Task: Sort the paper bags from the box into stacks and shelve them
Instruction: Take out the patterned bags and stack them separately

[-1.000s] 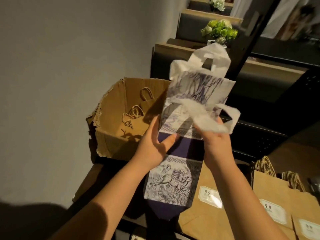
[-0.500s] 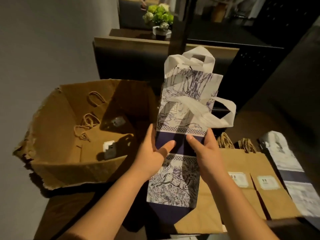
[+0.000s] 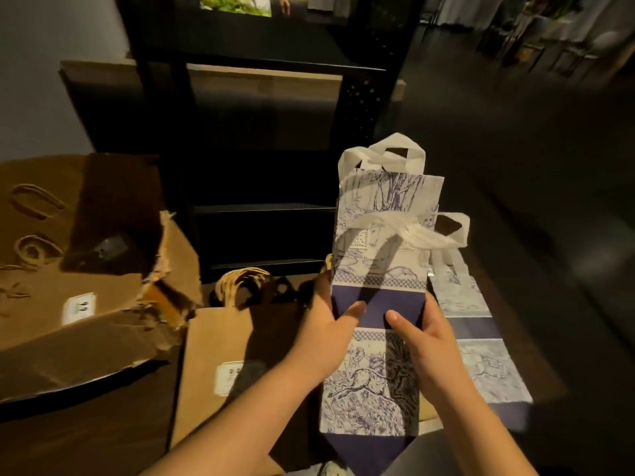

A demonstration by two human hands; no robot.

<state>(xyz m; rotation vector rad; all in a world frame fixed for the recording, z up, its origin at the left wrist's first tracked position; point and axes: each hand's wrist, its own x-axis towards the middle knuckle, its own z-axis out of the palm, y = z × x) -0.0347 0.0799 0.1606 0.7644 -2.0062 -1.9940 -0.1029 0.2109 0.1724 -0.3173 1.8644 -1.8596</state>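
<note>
We are seeing a flattened paper bag (image 3: 381,304) showing white panels printed with fine navy line drawings of trees and leaping animals, crossed by a solid deep-purple band and ending in a purple point, with white ribbon handles (image 3: 398,231). A second bag (image 3: 481,359) beside it is wearing the same white, navy and purple print. The kraft bag (image 3: 220,345) is showing plain brown with a white label, the torn cardboard box (image 3: 103,286) tan, the shelf (image 3: 268,207) black.

There's a grey wall (image 3: 41,80) off to the left. Some green plant (image 3: 237,5) sits up top, and blurry furniture (image 3: 556,39) fills the dim background right.
</note>
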